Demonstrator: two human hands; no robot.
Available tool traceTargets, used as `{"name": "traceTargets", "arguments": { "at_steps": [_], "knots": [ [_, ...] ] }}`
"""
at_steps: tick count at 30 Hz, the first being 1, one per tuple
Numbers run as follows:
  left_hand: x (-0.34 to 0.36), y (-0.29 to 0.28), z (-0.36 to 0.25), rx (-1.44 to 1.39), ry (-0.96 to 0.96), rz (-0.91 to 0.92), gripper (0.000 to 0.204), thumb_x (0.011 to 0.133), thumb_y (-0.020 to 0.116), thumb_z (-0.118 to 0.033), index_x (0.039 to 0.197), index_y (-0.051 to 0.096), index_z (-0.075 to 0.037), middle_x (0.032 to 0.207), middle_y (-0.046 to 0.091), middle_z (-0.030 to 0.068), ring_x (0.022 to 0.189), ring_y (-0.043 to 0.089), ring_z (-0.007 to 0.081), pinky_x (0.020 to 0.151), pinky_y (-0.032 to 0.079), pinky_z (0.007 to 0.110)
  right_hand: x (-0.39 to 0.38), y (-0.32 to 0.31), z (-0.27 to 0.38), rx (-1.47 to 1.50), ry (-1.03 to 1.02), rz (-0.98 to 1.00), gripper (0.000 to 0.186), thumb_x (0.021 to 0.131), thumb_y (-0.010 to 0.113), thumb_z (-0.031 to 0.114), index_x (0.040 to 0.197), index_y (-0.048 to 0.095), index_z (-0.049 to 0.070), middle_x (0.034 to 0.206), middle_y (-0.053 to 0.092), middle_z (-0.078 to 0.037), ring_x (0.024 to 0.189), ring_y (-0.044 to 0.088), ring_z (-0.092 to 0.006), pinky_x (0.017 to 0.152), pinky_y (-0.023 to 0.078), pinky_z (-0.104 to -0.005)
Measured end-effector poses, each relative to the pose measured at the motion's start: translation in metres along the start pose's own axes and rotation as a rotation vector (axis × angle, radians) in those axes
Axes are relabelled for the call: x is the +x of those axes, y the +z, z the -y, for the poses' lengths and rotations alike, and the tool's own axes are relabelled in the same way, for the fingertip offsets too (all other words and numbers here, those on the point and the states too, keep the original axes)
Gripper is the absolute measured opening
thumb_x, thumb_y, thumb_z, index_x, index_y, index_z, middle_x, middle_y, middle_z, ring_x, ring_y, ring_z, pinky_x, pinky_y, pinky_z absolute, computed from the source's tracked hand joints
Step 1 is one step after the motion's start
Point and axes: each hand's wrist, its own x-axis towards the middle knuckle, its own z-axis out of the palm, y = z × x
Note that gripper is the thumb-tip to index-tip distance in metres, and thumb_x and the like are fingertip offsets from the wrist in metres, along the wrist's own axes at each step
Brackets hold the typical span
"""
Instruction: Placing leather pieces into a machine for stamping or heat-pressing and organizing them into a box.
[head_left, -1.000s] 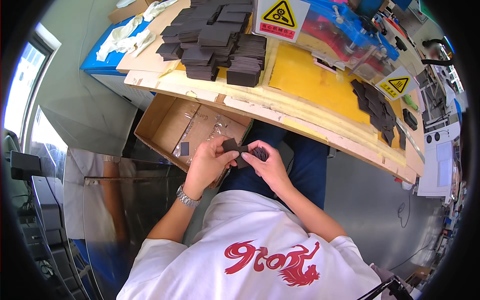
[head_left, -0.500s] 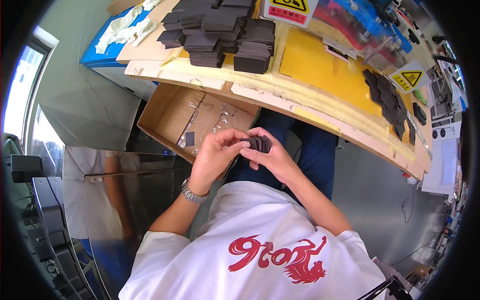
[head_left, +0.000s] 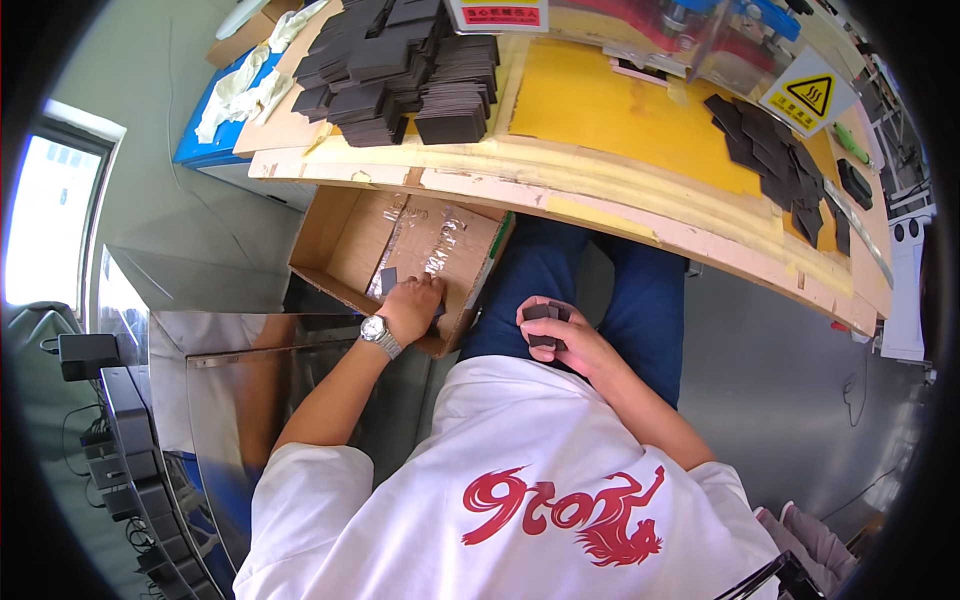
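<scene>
My right hand (head_left: 570,340) is closed round a small stack of black cards (head_left: 546,322), held above my lap. Down in the cardboard box (head_left: 340,235) at the left, my left hand (head_left: 413,308) has its fingers bent downward. A dark edge of a black card shows beside those fingers, and the hand hides most of it. Another small black card (head_left: 388,280) lies on the box floor just beyond the left hand.
On the wooden bench (head_left: 600,215) stand piled stacks of black cards (head_left: 455,95). More black sheets (head_left: 765,150) lie loosely to the right, near a heat warning sign (head_left: 810,95). White gloves (head_left: 240,95) rest at far left. A shiny metal cabinet (head_left: 270,370) stands left of me.
My left hand has left the card stack and moved left and down into the cardboard box. The right hand keeps the stack, now slightly lower and further right.
</scene>
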Motion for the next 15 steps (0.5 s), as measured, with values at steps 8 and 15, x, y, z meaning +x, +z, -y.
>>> {"name": "traceTargets", "arguments": {
  "at_steps": [8,15],
  "knots": [
    [0.010,-0.007,0.000,0.106,0.048,0.087,0.019,0.096,0.061,-0.004,0.115,0.064,-0.003,0.107,0.074,0.0188,0.105,0.075,0.0325,0.087,0.061,0.044,0.000,-0.017,0.004,0.046,-0.119,0.031,0.014,0.099,0.076,0.015,0.109,0.069,0.007,0.099,0.069,-0.006,0.086,0.067,-0.0142,0.073,0.058,-0.0314],
    [0.004,-0.008,0.006,0.124,0.247,-0.089,0.023,0.094,0.061,-0.003,0.116,0.069,-0.006,0.096,0.076,0.0183,0.099,0.077,0.0360,0.087,0.061,0.046,0.000,-0.027,0.005,0.019,-0.091,0.109,0.017,0.103,0.072,0.014,0.117,0.069,0.006,0.102,0.072,-0.006,0.097,0.075,-0.0193,0.087,0.065,-0.0380]
  ]
}}
